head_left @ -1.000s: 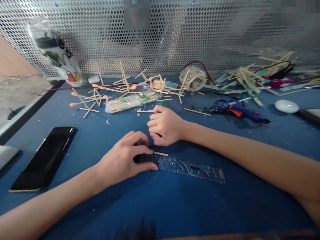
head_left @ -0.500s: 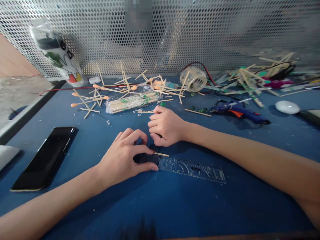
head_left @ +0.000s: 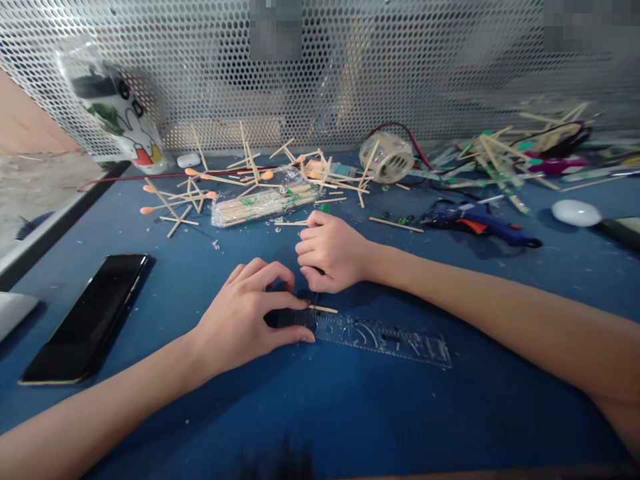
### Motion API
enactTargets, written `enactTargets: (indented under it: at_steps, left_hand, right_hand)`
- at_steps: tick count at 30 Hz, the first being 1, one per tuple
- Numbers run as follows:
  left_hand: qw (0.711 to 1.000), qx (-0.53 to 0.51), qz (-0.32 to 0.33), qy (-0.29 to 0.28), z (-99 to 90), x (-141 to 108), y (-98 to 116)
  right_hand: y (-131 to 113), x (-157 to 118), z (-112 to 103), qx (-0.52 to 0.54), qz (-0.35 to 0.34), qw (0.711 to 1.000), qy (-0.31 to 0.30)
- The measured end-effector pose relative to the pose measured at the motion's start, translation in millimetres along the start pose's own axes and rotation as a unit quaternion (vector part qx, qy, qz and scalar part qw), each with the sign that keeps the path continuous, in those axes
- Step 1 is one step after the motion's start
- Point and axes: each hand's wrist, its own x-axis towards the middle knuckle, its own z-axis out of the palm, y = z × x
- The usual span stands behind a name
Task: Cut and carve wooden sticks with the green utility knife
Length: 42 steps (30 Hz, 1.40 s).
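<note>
Head view: a short wooden stick [head_left: 326, 309] lies along the far edge of a clear ruler [head_left: 390, 339] on the blue table [head_left: 380, 413]. We judge the step in hand to be working a tool's point against the stick; the next move seems to call for a steady stick and small, controlled pressure. Our left hand [head_left: 250, 310] arches over the ruler, thumb and forefinger parted, thumb on the ruler, forefinger at the stick's left end, pressing rather than closed around anything. Our right hand [head_left: 337, 253] is curled into a fist around a thin dark tool [head_left: 315, 299], which points downward; we cannot tell whether its tip touches the stick. Beyond lie bagged sticks [head_left: 265, 205].
</note>
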Motion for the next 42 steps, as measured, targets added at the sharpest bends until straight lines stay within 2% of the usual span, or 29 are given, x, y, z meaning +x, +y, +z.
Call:
enactTargets:
  at_steps: [4, 7, 22, 29, 35, 42]
  left_hand:
    - [1.0, 0.003, -0.008, -0.007, -0.3, 0.1, 0.7]
    - [1.0, 0.001, 0.003, 0.007, 1.5, 0.4, -1.2]
    - [1.0, -0.005, -0.014, -0.009, -3.3, 2.4, 4.6]
    - [1.0, -0.007, -0.013, -0.011, -2.6, 1.6, 3.2]
    - [1.0, 0.024, 0.016, -0.006, -1.4, 0.3, 1.8]
    - [0.999, 0.034, 0.025, -0.006, -0.9, 0.2, 1.1]
  right_hand:
    - [-0.3, 0.4, 0.3, 0.003, 0.003, 1.0, 0.007]
    - [-0.3, 0.6, 0.7, 0.006, 0.004, 1.0, 0.011]
    - [-0.6, 1.0, -0.2, -0.004, 0.011, 1.0, -0.024]
    - [-0.7, 0.6, -0.3, 0.001, 0.01, 1.0, -0.01]
    - [-0.6, 1.1, -0.5, -0.012, 0.013, 0.999, -0.031]
    - [-0.7, 1.0, -0.4, -0.006, 0.007, 1.0, -0.011]
